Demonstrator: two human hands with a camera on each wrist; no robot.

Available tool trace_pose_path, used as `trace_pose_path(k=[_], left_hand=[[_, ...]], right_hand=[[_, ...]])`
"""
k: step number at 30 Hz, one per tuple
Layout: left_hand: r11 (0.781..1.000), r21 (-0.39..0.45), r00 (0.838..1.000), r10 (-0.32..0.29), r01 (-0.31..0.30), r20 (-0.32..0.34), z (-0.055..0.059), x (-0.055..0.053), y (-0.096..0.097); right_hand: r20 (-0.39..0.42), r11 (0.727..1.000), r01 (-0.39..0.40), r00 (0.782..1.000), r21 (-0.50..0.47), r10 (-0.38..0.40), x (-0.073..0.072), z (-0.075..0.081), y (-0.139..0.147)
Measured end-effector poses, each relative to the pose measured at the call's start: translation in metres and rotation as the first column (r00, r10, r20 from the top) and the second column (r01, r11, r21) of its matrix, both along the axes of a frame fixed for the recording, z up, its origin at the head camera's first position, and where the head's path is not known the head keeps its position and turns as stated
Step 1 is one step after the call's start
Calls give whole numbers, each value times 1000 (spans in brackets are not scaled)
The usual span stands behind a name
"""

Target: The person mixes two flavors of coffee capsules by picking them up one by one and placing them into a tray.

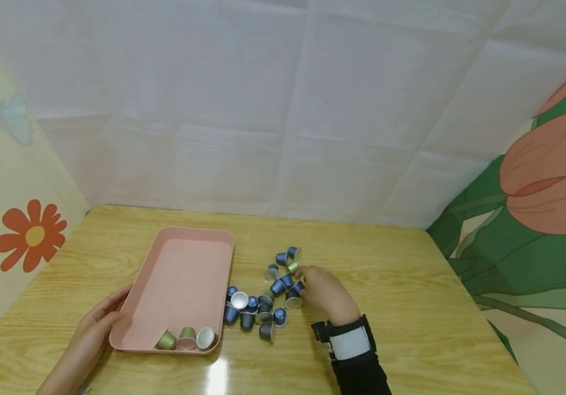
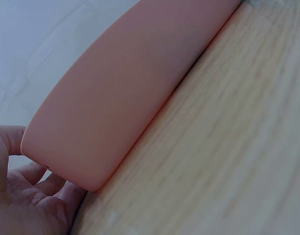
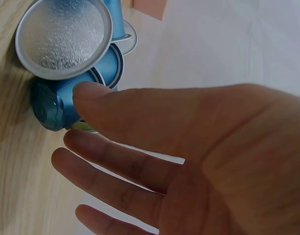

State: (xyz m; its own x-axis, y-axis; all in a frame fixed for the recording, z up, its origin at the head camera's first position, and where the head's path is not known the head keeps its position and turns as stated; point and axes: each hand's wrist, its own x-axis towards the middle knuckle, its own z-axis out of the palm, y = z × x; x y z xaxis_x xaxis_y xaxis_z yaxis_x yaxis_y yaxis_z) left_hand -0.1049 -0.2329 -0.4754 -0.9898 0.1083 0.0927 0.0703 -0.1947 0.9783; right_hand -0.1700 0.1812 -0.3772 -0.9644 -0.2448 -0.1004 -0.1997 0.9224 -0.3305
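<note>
The head view showed us a small green capsule (image 1: 292, 266) at the far part of a loose cluster of blue and dark grey capsules (image 1: 247, 321), right by the fingertips of the right hand (image 1: 326, 293). The right wrist view left only a sliver of green visible, but it gave us what the head view did not: thumb and fingers extended and parted, released rather than clenched, though we could not tell whether a fingertip touched the green capsule. It also brought up close the textured foil of a silver-lidded capsule (image 3: 64, 39). The nearer part of the cluster lay just beside the pink tray (image 1: 179, 285), where we counted three capsules (image 1: 186, 338) along the near wall. The left wrist view alone showed us the tray's outer wall, with the left hand (image 1: 96, 322) grasping the rim, thumb on top.

Beneath everything we saw a wooden table (image 1: 386, 263). A creased white sheet (image 1: 213, 109) hung behind it, with an orange flower (image 1: 29, 236) pictured at left and pink tulips (image 1: 559, 181) at right.

The green capsule was too small for us to tell which way its lid or long axis pointed; the tray's long axis ran away from the person, leaning slightly rightward.
</note>
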Motion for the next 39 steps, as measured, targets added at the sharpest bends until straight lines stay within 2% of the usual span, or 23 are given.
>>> trace_pose_path(k=[11,26,31,35,39], left_hand=[[1000,-16,1000,1,-1,-3,-1,0,-1],[1000,-23,1000,3,-3,16,0,-1,-1],[1000,-21,1000,-6,6,13,1,-1,0],[1000,-16,1000,-16,16,-4,1,-1,0],[1000,-2,1000,-17,17,-21,0,-1,0]], right_hand=[[28,1000,24,999,2,-24,-4,-9,-2],[22,1000,19,1000,9,-20,-7,-16,-1],[10,1000,5,1000,25,-5,-6,-13,-1],[2,999,7,1000,35,-7,-2,-6,-3],[-39,999,8,999,38,-7,6,5,-9]])
